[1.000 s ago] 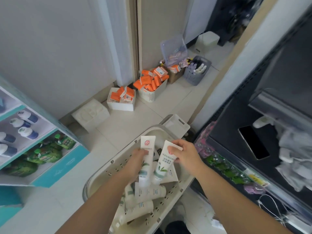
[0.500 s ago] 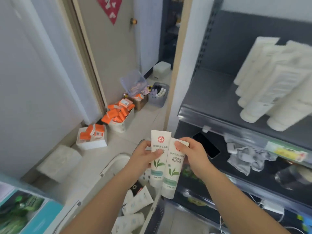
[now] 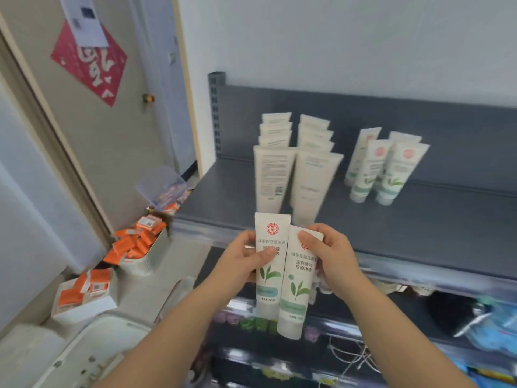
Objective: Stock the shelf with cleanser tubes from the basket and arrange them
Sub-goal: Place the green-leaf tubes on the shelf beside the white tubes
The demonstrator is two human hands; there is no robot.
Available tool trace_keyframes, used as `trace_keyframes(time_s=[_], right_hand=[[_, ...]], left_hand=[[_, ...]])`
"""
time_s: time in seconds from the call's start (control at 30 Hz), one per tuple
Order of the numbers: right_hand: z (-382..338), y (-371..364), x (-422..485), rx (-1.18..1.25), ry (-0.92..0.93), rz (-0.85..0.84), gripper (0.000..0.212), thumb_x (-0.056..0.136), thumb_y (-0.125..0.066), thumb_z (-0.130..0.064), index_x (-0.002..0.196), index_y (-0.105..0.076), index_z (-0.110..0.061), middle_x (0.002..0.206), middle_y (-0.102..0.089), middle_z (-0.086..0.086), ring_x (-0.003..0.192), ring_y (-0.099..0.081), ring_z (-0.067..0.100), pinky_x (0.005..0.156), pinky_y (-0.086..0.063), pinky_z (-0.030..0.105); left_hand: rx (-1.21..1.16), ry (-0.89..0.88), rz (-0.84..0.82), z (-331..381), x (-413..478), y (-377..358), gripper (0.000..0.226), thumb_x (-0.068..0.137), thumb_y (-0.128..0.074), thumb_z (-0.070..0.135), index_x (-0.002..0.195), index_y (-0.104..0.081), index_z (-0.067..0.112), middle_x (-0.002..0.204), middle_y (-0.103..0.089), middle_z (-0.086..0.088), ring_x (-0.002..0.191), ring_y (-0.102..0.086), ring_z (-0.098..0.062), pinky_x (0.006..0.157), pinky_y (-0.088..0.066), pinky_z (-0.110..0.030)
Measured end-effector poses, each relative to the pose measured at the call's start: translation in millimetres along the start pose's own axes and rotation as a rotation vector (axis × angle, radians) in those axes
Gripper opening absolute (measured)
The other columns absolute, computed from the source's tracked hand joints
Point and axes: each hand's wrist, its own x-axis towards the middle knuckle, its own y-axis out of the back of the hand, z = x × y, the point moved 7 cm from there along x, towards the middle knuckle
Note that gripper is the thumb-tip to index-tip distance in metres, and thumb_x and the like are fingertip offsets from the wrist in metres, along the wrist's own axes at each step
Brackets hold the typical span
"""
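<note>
My left hand (image 3: 246,256) grips one white cleanser tube (image 3: 269,287) with a red seal and green leaves, cap down. Touching its right side is a second matching tube (image 3: 296,298), held by my right hand (image 3: 333,256). Both tubes hang just in front of the grey shelf's front edge (image 3: 419,261). On that shelf stand two rows of white tubes (image 3: 291,163) with their backs turned to me, and further right a small group of leaf-print tubes (image 3: 389,169). The white basket's rim (image 3: 92,340) shows at the lower left; what it holds is hidden.
Orange boxes fill a white bin (image 3: 140,245) and a white carton (image 3: 86,292) on the floor by the door. A clear plastic container (image 3: 162,186) sits behind them. Lower shelves (image 3: 419,331) under my hands hold mixed goods and cables.
My hands lifted the two tubes out of the basket and up to the shelf's front edge. My view swung from the floor up to the shelf.
</note>
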Motion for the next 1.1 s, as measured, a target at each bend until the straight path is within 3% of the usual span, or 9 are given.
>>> trace_keyframes(time_s=[0.23, 0.33, 0.43, 0.63, 0.77, 0.83, 0.93, 1.0, 1.1], right_hand=[[-51, 116, 4, -0.038, 0.093, 0.008, 0.007, 0.09, -0.065, -0.015, 0.083, -0.064, -0.014, 0.082, -0.074, 0.009, 0.078, -0.072, 0.027, 0.067, -0.057, 0.042], [-77, 156, 6, -0.074, 0.159, 0.017, 0.006, 0.09, -0.066, -0.015, 0.084, -0.064, -0.017, 0.079, -0.073, 0.002, 0.075, -0.072, 0.02, 0.06, -0.055, 0.034], [-102, 184, 9, -0.114, 0.253, 0.012, 0.006, 0.088, -0.067, -0.015, 0.084, -0.064, -0.018, 0.079, -0.071, -0.002, 0.074, -0.069, 0.014, 0.056, -0.051, 0.023], [-132, 209, 18, -0.169, 0.424, 0.087, 0.007, 0.089, -0.066, -0.012, 0.086, -0.064, -0.017, 0.084, -0.07, -0.007, 0.078, -0.068, 0.006, 0.063, -0.054, 0.019], [-103, 215, 27, -0.174, 0.364, 0.137, 0.008, 0.09, -0.066, -0.014, 0.097, -0.063, -0.017, 0.094, -0.07, -0.006, 0.087, -0.068, 0.008, 0.069, -0.054, 0.02], [-86, 216, 29, -0.141, 0.309, 0.108, 0.028, 0.089, -0.067, -0.014, 0.113, -0.056, -0.024, 0.103, -0.07, -0.009, 0.094, -0.067, 0.005, 0.075, -0.056, 0.022], [-59, 209, 32, -0.233, 0.189, -0.045, 0.056, 0.087, -0.07, -0.014, 0.126, -0.039, -0.038, 0.116, -0.066, -0.019, 0.105, -0.061, -0.007, 0.083, -0.055, 0.019], [-47, 205, 35, -0.34, 0.137, -0.093, 0.053, 0.087, -0.07, -0.018, 0.124, -0.042, -0.044, 0.119, -0.061, -0.026, 0.108, -0.057, -0.013, 0.084, -0.051, 0.015], [-46, 206, 44, -0.413, 0.165, -0.035, 0.043, 0.087, -0.07, -0.023, 0.12, -0.051, -0.041, 0.12, -0.06, -0.023, 0.107, -0.057, -0.009, 0.077, -0.047, 0.007]], left_hand=[[-0.048, -0.117, -0.037, 31, 24, -120, 0.042, 0.079, -0.068, 0.02, 0.115, -0.051, 0.007, 0.103, -0.074, -0.012, 0.093, -0.072, -0.029, 0.075, -0.06, -0.041], [-0.065, -0.156, -0.066, 42, 34, -163, 0.042, 0.08, -0.067, 0.017, 0.117, -0.049, 0.007, 0.101, -0.075, -0.011, 0.092, -0.072, -0.029, 0.073, -0.06, -0.041], [-0.064, -0.239, -0.071, 56, 45, -194, 0.033, 0.086, -0.062, 0.007, 0.116, -0.048, 0.007, 0.098, -0.076, -0.008, 0.09, -0.073, -0.023, 0.068, -0.058, -0.029], [0.051, -0.404, -0.092, 80, 77, -224, 0.038, 0.088, -0.062, 0.017, 0.122, -0.047, 0.013, 0.116, -0.069, -0.002, 0.11, -0.066, -0.021, 0.087, -0.056, -0.036], [0.24, -0.417, -0.066, 62, 96, -219, 0.033, 0.096, -0.058, 0.016, 0.126, -0.045, 0.022, 0.121, -0.063, 0.01, 0.116, -0.06, -0.01, 0.096, -0.051, -0.035], [0.365, -0.385, -0.034, 48, 101, -210, 0.036, 0.097, -0.057, 0.019, 0.128, -0.041, 0.028, 0.118, -0.06, 0.022, 0.114, -0.058, 0.0, 0.097, -0.049, -0.03], [0.533, -0.302, -0.061, 26, 106, -203, 0.047, 0.092, -0.063, 0.014, 0.128, -0.038, 0.032, 0.125, -0.057, 0.023, 0.117, -0.056, 0.001, 0.098, -0.049, -0.027], [0.618, -0.292, -0.046, 18, 109, -200, 0.046, 0.091, -0.063, 0.013, 0.128, -0.041, 0.032, 0.129, -0.055, 0.02, 0.117, -0.055, 0.001, 0.1, -0.049, -0.027], [0.697, -0.311, 0.0, 22, 121, -196, 0.046, 0.093, -0.06, 0.014, 0.131, -0.042, 0.03, 0.133, -0.053, 0.017, 0.119, -0.053, 0.0, 0.103, -0.046, -0.028]])
